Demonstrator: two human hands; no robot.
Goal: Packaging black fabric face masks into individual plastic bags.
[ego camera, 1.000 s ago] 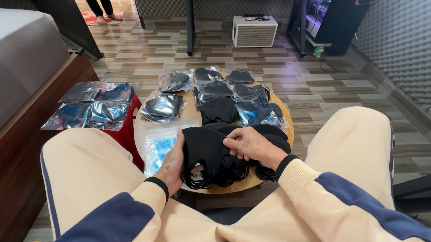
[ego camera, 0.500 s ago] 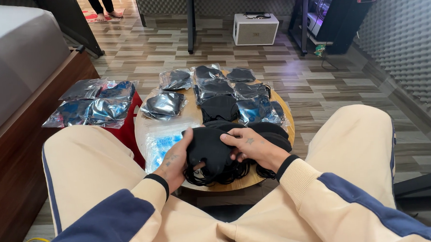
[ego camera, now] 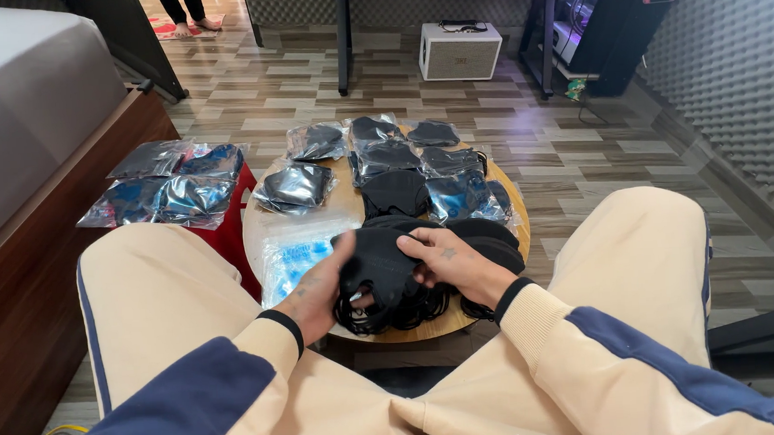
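My left hand point(ego camera: 320, 287) and my right hand point(ego camera: 453, 260) both grip a thick stack of black face masks point(ego camera: 381, 266) over the near edge of a small round wooden table point(ego camera: 347, 212). The masks' ear loops dangle below the stack. More loose black masks point(ego camera: 485, 239) lie just right of my right hand. Farther back on the table lie a single black mask point(ego camera: 395, 193) and several masks sealed in clear plastic bags point(ego camera: 384, 151). A pile of empty clear bags point(ego camera: 290, 260) rests on the table beside my left hand.
A red stool point(ego camera: 229, 230) at the left carries more bagged masks point(ego camera: 174, 189). A bed with a wooden frame point(ego camera: 60, 208) runs along the left. A white speaker box point(ego camera: 459, 50) and a lit computer tower point(ego camera: 583, 9) stand at the back. Another person's feet point(ego camera: 193, 26) show at the top.
Both hands have lifted the stack of black masks a little and turned it, with my left hand now lower under the stack and my right fingers on top.
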